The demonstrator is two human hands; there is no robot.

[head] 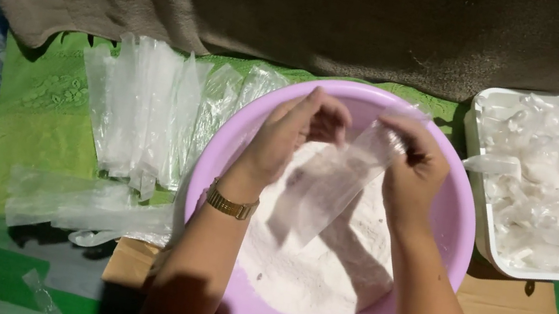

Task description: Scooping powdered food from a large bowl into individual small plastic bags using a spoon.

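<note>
Both hands pinch the mouth of a thin clear plastic bag over the lilac plastic basin of white powder: left hand, right hand. Looks limp, light, slippery; grip at rim.

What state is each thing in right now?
Clear bag: held up over the basin by both hands, mouth at top.
Purple basin: holds white powder.
White tray: full of filled bags.
Empty bags: lying flat on green cloth.
Left hand, right hand: pinching bag.
</note>
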